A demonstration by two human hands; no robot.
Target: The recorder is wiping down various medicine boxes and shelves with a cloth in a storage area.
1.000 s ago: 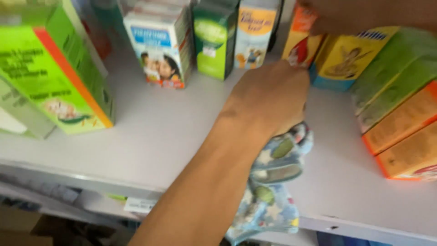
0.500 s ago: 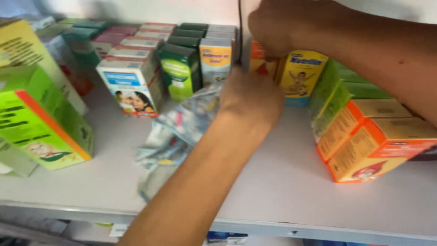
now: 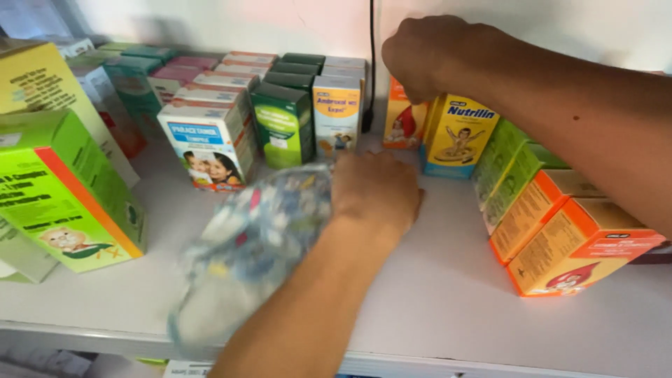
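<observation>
The left hand (image 3: 374,192) lies knuckles-up on the white shelf (image 3: 434,308), fingers curled around a blurred, patterned cloth (image 3: 255,234) that trails back beside the wrist. The right hand (image 3: 423,56) is bunched over the top of an orange carton (image 3: 399,122), though I cannot tell whether it pinches it. Just beside that stands a yellow box (image 3: 458,136). Green and orange boxes (image 3: 553,224) lean under the right forearm. Left of the left hand stand a dark green box (image 3: 280,126) and a lime-green box (image 3: 63,196).

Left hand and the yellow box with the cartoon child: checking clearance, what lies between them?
In the head view, only bare white shelf lies between the left hand and the yellow box.
</observation>
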